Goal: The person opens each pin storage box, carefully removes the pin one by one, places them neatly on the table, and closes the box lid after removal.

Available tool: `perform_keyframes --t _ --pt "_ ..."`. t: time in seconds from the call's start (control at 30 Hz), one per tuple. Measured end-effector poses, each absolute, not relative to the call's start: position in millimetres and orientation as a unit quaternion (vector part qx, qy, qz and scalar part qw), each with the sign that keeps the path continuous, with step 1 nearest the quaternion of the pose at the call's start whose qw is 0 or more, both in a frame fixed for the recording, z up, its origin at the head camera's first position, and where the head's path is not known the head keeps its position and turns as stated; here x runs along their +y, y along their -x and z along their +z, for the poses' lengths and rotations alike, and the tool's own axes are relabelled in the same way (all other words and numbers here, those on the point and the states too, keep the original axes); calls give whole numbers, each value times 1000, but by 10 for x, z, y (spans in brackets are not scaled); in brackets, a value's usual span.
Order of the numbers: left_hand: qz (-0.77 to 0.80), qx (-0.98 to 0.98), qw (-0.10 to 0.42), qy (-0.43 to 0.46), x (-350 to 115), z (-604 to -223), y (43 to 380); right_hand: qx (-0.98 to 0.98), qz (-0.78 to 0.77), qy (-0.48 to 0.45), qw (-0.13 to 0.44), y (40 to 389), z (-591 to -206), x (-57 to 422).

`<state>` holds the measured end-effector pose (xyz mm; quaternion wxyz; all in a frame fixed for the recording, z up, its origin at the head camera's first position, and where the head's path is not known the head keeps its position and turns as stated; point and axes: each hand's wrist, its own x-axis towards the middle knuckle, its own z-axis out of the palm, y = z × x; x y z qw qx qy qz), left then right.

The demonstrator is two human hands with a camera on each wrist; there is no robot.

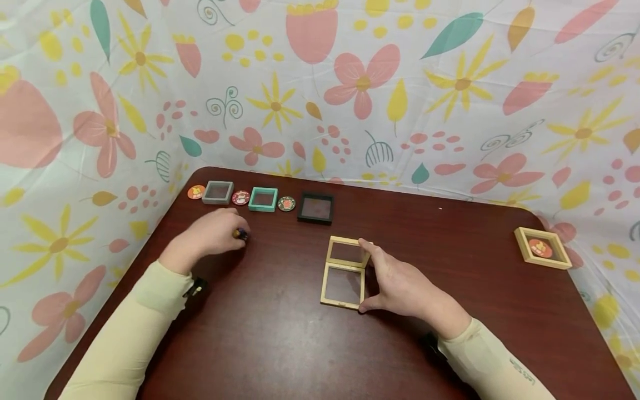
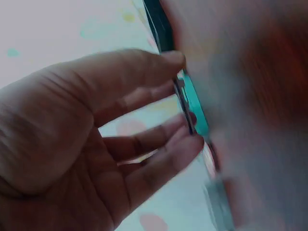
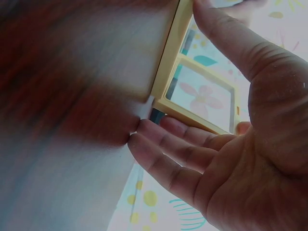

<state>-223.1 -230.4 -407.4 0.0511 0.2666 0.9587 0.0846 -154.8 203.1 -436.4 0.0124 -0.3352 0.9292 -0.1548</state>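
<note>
In my left hand (image 1: 212,232), thumb and fingertips pinch a small round badge (image 1: 241,234), dark with some colour. The left wrist view shows the badge (image 2: 184,103) edge-on and blurred, so its face is hidden. My right hand (image 1: 402,286) holds a pale yellow hinged display frame (image 1: 328,284) by its right side, thumb at the near corner and a finger at the raised lid (image 1: 347,251). The frame lies unfolded on the table, with clear film in both halves. In the right wrist view the lid (image 3: 202,118) tilts up beside the fingers.
Along the back left of the brown table (image 1: 260,344) stand a grey frame (image 1: 217,193), a teal frame (image 1: 263,199) and a black frame (image 1: 315,208). Round badges lie between them: orange (image 1: 196,192), red (image 1: 240,198), green (image 1: 286,204). A yellow frame (image 1: 542,248) with an orange badge sits far right.
</note>
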Motion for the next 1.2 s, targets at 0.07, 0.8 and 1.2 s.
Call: perform_keyframes --t 0.07,0.8,1.2 --pt "80 966 54 -238 -2461 -4085 2307 929 -156 336 12 1541 -4356 2040" --pt "91 988 101 -76 -3385 -4056 2439 928 -158 337 22 1538 -4345 2063" --pt "92 987 107 -79 -3406 -4090 2461 925 -159 345 13 1536 -4354 2069"
